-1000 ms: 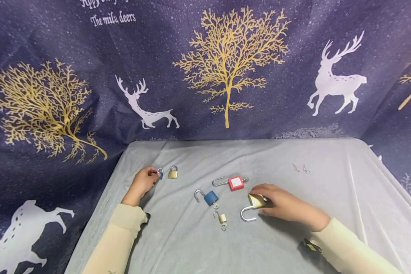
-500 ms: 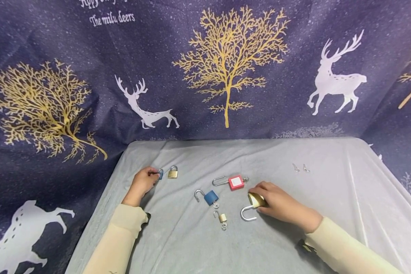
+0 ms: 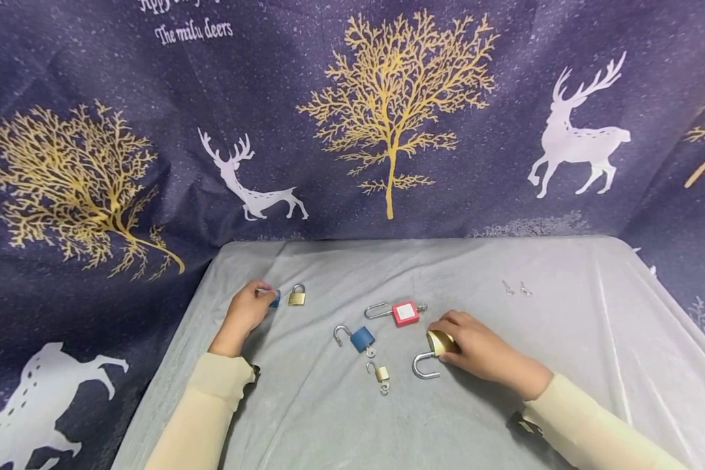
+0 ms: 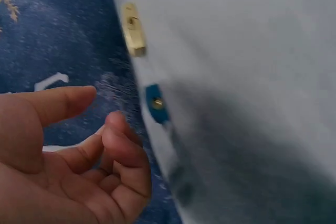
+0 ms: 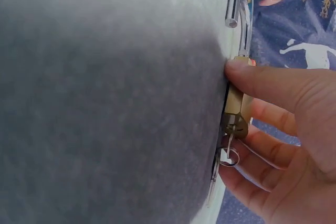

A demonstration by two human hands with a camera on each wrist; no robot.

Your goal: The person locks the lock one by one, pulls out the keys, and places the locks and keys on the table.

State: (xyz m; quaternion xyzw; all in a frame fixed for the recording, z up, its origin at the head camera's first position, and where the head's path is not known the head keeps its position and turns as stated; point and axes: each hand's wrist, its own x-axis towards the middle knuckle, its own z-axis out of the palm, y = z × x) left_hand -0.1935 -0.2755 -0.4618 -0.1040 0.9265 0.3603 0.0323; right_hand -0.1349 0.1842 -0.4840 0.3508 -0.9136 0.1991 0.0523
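My left hand (image 3: 250, 308) is at the far left of the table beside a small blue padlock (image 3: 276, 299). In the left wrist view the thumb and loosely bent fingers are apart, and the blue padlock (image 4: 156, 104) lies beyond them, untouched. A closed brass padlock (image 3: 296, 297) sits to its right. On the right, my right hand (image 3: 476, 346) grips a large brass padlock (image 3: 440, 342) by its body, its shackle swung open. The right wrist view has the thumb on one side of that padlock (image 5: 234, 100), with keys on a ring (image 5: 229, 157) hanging from it.
Between the hands lie a red padlock (image 3: 406, 313), a blue padlock (image 3: 362, 339) and a tiny brass padlock (image 3: 382, 374), all with open shackles and keys. Two small keys (image 3: 508, 288) lie at the back right. A patterned cloth (image 3: 446, 215) hangs behind the grey-covered table (image 3: 341, 431).
My left hand has shifted slightly, and its fingers now cover the small blue padlock's shackle in the head view. My right hand has settled a little further left over the large brass padlock.
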